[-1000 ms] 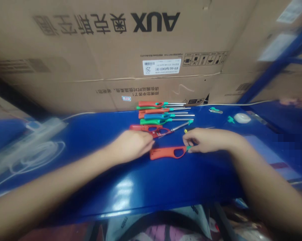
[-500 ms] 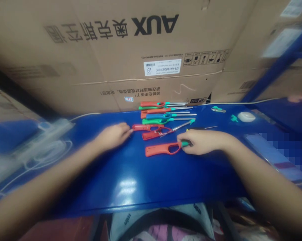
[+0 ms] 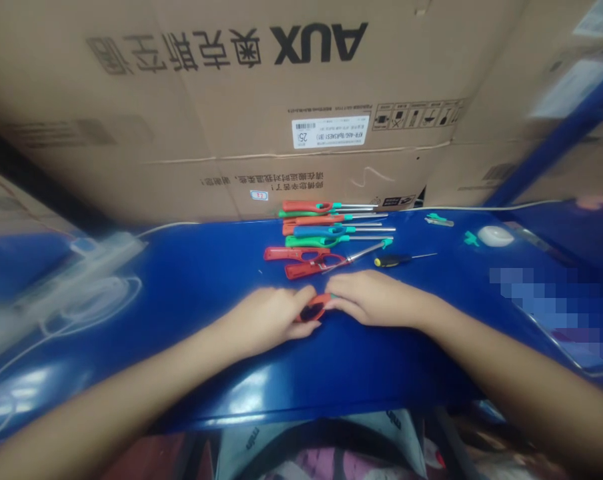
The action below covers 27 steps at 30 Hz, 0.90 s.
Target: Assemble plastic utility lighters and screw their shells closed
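Note:
My left hand point(image 3: 276, 319) is closed round the handle of an orange-red long-nosed lighter point(image 3: 317, 308). My right hand point(image 3: 364, 298) grips the same lighter at its teal front end, so most of it is hidden between the two hands. Just beyond lies a red handle shell point(image 3: 295, 253), with an opened red lighter point(image 3: 304, 269) beside it, its metal tube slanting up to the right with a teal tip. Behind these a row of lighters, among them a green one point(image 3: 306, 241) and a blue one point(image 3: 316, 231), reaches to the carton. A black and yellow screwdriver point(image 3: 392, 260) lies past my right hand.
A large cardboard carton point(image 3: 221, 120) stands along the back of the blue table point(image 3: 221, 387). At right are small teal pieces point(image 3: 470, 237), a white oval object point(image 3: 495, 235) and a partly blurred flat item point(image 3: 571, 333). A power strip point(image 3: 111, 257) with white cables lies at left.
The orange-red lighter has been lifted from the table and drawn toward the middle. My left hand has moved right and taken hold of its handle; my right hand has moved left, uncovering the screwdriver.

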Available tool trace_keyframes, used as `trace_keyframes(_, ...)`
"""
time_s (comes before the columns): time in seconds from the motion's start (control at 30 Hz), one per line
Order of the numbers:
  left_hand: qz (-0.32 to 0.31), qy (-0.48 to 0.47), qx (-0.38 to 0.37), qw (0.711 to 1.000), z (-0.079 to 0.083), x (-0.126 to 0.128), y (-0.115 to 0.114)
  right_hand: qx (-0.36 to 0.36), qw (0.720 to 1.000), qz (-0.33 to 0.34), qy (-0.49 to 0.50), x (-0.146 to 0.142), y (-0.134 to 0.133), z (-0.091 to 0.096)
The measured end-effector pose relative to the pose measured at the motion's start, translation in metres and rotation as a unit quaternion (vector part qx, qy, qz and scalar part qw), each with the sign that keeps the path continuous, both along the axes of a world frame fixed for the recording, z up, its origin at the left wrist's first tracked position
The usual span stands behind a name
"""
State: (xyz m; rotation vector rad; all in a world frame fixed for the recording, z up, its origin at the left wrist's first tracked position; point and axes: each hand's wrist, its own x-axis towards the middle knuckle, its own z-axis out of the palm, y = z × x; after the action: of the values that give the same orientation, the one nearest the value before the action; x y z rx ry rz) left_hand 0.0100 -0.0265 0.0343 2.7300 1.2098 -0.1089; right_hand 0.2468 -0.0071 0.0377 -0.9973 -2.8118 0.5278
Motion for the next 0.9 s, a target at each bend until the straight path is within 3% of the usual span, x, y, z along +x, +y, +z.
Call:
trace_keyframes(0.13,0.031,0.002,0.001,1.0,0.007,-0.022,0.013,0.037,0.998,-0.032,0.029,0.018,0.017,0.0)
trace_keyframes(0.27,0.044,-0.041,-0.05,0.997,0.008,-0.032,0.019,0.031,0.998,-0.044,0.02,0.025,0.024,0.0)
trace_keyframes(0.5,0.015,-0.158,-0.076,0.984,-0.006,-0.026,0.019,-0.005,0.999,0.02,-0.026,0.021,0.014,0.003)
trace_keyframes(0.6,0.006,-0.186,-0.039,0.982,-0.01,-0.026,0.018,-0.015,0.998,0.006,-0.067,0.025,0.012,0.009)
trace_keyframes(0.7,0.014,-0.202,-0.057,0.978,-0.015,-0.023,0.017,0.012,0.995,-0.028,-0.093,0.024,0.01,0.011)
trace_keyframes(0.83,0.031,-0.247,-0.084,0.965,-0.026,-0.009,0.009,0.084,0.996,-0.034,-0.021,0.008,0.002,0.004)
trace_keyframes(0.9,0.019,-0.27,-0.073,0.96,-0.029,-0.003,0.006,0.082,0.996,-0.025,0.011,-0.002,-0.003,-0.001)
